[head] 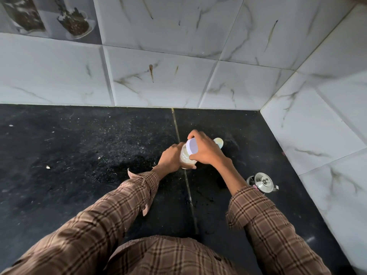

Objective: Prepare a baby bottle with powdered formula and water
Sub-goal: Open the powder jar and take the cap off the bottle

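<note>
Bottle (185,154) of clear plastic with a pale, milky fill sits between the two hands in the head view, low over the dark speckled bench (79,155); whether its base touches the surface cannot be told, since the fingers cover it. The left hand (170,158) curls round the bottle's body from the left side, its fingers wrapped behind and under it. The right hand (206,150) comes over the top, fingers and thumb clasped round a pale lilac cap (192,145) that sits on the bottle's neck. Just beyond the right hand's knuckles, a small rounded pale object (218,141) shows on the bench, mostly hidden by the hand, so what it is cannot be told. Near the right forearm, to its outer side, stands a small steel pot (263,182) with a knobbed lid. Both forearms wear brown checked sleeves (111,207). A seam in the bench runs under the hands toward the white marbled wall tiles (158,76) beyond them, which also rise on the right-hand side.
</note>
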